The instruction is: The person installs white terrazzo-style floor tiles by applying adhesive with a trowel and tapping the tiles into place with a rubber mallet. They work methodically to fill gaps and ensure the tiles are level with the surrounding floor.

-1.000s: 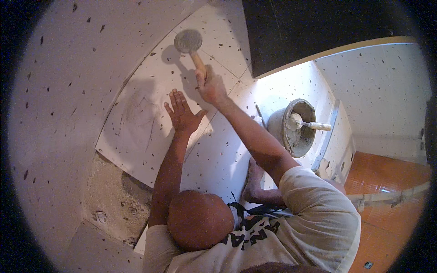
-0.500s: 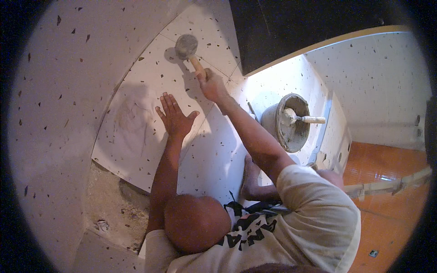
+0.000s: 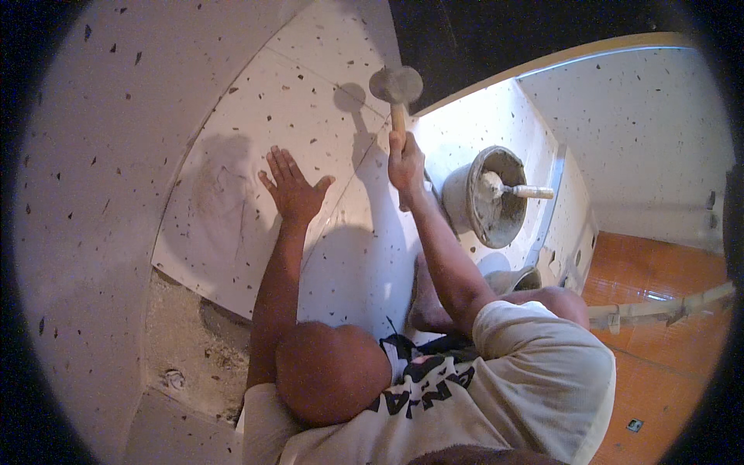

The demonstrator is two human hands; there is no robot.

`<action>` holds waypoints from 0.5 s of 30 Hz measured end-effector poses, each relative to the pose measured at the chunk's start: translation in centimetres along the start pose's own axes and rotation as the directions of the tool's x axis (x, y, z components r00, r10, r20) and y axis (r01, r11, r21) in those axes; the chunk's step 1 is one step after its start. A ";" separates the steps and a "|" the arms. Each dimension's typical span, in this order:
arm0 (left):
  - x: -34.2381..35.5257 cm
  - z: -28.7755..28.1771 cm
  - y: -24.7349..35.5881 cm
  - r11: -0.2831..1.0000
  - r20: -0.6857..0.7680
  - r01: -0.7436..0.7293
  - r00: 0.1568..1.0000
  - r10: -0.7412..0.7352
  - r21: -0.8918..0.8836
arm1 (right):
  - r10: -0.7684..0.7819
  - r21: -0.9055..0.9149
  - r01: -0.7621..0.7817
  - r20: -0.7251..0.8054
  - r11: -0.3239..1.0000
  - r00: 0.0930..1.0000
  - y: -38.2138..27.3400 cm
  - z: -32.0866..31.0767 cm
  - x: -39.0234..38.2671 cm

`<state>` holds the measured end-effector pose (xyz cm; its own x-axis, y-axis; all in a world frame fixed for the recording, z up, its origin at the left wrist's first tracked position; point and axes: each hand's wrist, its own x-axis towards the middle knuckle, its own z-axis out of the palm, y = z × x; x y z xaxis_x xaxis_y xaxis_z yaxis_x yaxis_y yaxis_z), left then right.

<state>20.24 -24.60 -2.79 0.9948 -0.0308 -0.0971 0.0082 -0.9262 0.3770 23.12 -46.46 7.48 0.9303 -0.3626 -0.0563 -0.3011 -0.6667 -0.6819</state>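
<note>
Gripping grey-headed, wooden-handled mallet (image 3: 396,84), right fingers (image 3: 411,149) curled; left fingers (image 3: 280,163) splayed on pale, dark-flecked tile (image 3: 244,194)

The right hand (image 3: 406,169) is moving the mallet (image 3: 396,84) rightward, its handle now pointing nearly straight up the view and its head overlapping the dark panel (image 3: 496,39). The mallet's shadow (image 3: 350,98) is falling farther from it. Beside the right forearm (image 3: 447,252), a container (image 3: 510,280) is showing more fully.
</note>
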 end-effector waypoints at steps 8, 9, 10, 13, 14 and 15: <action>0.7 -0.3 0.8 1.000 0.036 0.020 0.999 -0.021 0.011 | 0.011 -0.027 -0.009 0.089 1.000 0.996 1.8 -0.9 0.9; 1.2 -0.2 0.9 1.000 0.010 0.007 1.000 -0.007 0.012 | -0.001 -0.009 0.001 0.042 1.000 0.999 1.6 -1.0 0.5; 1.5 -0.1 0.9 1.000 -0.017 -0.005 1.000 0.005 0.015 | -0.013 0.010 0.014 -0.004 1.000 1.000 1.5 -0.8 -0.2; 1.1 1.2 1.0 0.996 -0.106 -0.063 0.993 0.056 -0.058 | 0.008 -0.038 -0.006 0.039 0.999 0.999 4.6 0.3 -0.6; 1.3 1.5 2.6 0.994 -0.093 -0.085 0.993 0.078 -0.074 | 0.001 -0.154 0.004 0.033 0.988 0.999 9.3 1.0 0.1; 1.2 1.7 3.5 0.992 -0.080 -0.095 0.993 0.088 -0.077 | -0.006 -0.258 0.017 0.044 0.966 0.999 11.9 1.1 0.7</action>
<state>21.26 -28.52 -3.12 0.9966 -0.0822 0.0110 -0.0782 -0.8872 0.4547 20.39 -53.94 -1.46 0.9402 -0.3298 -0.0846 -0.3294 -0.8180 -0.4716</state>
